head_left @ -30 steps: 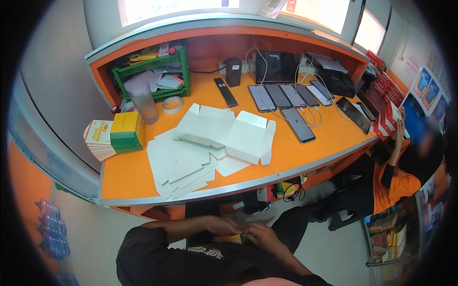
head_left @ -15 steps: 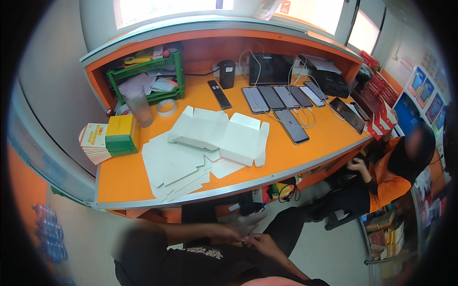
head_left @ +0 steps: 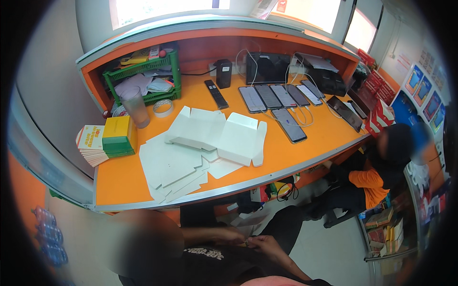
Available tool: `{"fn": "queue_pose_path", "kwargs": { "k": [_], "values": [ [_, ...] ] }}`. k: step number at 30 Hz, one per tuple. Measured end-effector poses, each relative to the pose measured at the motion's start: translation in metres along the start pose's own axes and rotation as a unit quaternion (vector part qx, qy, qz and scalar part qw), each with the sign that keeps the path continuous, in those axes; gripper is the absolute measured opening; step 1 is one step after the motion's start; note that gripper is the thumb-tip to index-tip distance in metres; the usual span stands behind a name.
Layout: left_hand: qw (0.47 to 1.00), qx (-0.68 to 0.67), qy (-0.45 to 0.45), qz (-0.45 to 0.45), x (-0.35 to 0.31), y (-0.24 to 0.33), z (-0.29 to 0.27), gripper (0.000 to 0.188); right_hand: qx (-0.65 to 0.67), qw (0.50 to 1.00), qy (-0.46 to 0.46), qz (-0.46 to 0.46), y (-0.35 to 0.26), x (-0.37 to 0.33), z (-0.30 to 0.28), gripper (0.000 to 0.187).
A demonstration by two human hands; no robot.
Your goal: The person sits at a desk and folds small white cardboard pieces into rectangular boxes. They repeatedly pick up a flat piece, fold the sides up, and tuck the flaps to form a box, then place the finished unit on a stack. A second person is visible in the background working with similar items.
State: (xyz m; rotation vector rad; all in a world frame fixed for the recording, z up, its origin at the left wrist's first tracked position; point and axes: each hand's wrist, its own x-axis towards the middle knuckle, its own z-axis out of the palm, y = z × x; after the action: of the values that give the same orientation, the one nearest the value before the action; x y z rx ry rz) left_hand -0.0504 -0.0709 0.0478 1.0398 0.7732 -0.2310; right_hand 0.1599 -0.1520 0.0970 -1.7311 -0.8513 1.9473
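Note:
Below the desk's front edge, over my lap, my left hand (head_left: 232, 235) and my right hand (head_left: 265, 243) meet fingertip to fingertip. Both are closed in a pinch around something tiny between them, too small to make out. White unfolded card boxes and sheets (head_left: 179, 157) lie overlapping on the orange desk (head_left: 200, 191), beyond my hands. One flattened box (head_left: 237, 140) has its flaps raised. A blurred dark shape hides part of my left arm.
Several phones (head_left: 288, 125) with white cables lie at the desk's right. A remote (head_left: 216, 94), tape roll (head_left: 163, 108), cup (head_left: 136, 107), yellow-green booklets (head_left: 120, 136) and green tray (head_left: 177, 71) stand left and back. A co-worker in orange and black (head_left: 369, 181) crouches at right.
The co-worker at right has bent lower and reaches toward the space under the desk. My hands stay pinched together in nearly the same place. The view has shifted slightly.

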Motion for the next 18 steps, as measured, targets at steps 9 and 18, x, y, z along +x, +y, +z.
{"fn": "queue_pose_path", "kwargs": {
  "k": [9, 18],
  "values": [
    [0.999, -0.039, 0.013, 0.026, -0.002, 0.000, 0.010, 0.026, 0.000, 0.999, 0.004, -0.034, 0.007, 0.006, -0.001, 0.025],
    [0.982, 0.121, 0.041, 0.141, -0.009, 0.004, 0.016, 0.039, -0.173, 0.971, -0.056, -0.153, 0.006, 0.007, -0.023, 0.022]
  ]
}}
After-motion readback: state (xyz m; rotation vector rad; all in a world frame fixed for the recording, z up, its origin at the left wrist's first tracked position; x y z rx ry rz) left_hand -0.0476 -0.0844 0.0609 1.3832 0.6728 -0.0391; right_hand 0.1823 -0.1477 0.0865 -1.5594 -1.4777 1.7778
